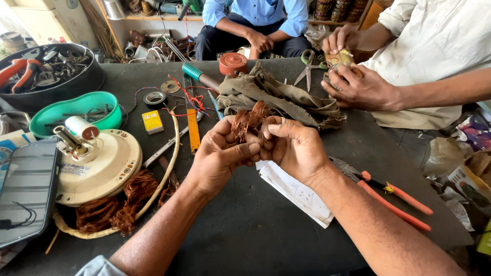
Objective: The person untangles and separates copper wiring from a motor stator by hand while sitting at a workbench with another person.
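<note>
Hands: left hand (pixel 217 153) and right hand (pixel 294 145), forearms bare, raised mid-view, fingers curled, fingertips pinched and touching together.

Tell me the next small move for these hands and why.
Probably tease one strand free: both hands, left hand and right hand, pinch a tangled copper wire bundle above the table, and no loose end shows yet.

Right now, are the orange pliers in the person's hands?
No, the orange-handled pliers lie on the table, while both hands hold a copper wire bundle.
</note>
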